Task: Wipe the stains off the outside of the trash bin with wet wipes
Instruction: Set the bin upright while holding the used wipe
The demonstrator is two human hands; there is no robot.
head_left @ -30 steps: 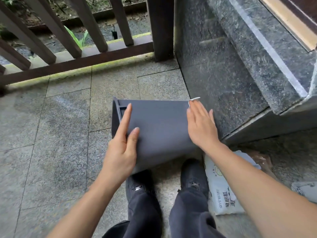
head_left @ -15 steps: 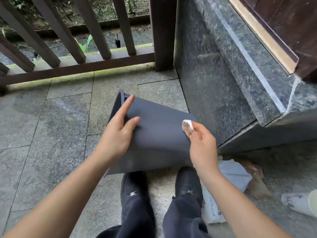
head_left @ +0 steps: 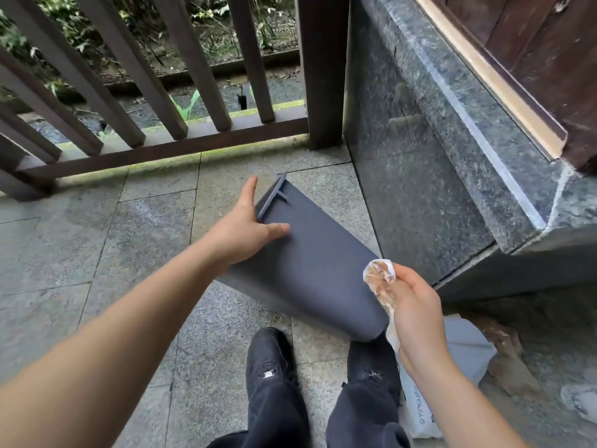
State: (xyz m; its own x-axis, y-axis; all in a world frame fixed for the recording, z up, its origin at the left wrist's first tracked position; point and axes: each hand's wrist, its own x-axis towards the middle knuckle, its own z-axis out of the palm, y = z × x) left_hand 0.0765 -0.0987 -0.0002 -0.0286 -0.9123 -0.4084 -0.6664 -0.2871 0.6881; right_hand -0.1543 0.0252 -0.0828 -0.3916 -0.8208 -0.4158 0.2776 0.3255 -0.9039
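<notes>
Now trash bin (head_left: 310, 266) lies tipped on floor (head_left: 97, 240) between both hands. Left hand (head_left: 245, 234) open, flat near rim. Right hand (head_left: 410, 305) fingers pinch dirty wet wipe (head_left: 379, 273) just off bin. Top side looks clean; other sides hidden.

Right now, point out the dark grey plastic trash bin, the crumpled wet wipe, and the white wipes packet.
Dark grey plastic trash bin (head_left: 316, 263): head view, bare upper side wall.
Crumpled white wet wipe (head_left: 379, 273): head view, bunched top.
White wet-wipes packet (head_left: 420, 412): head view, printed face.
</notes>
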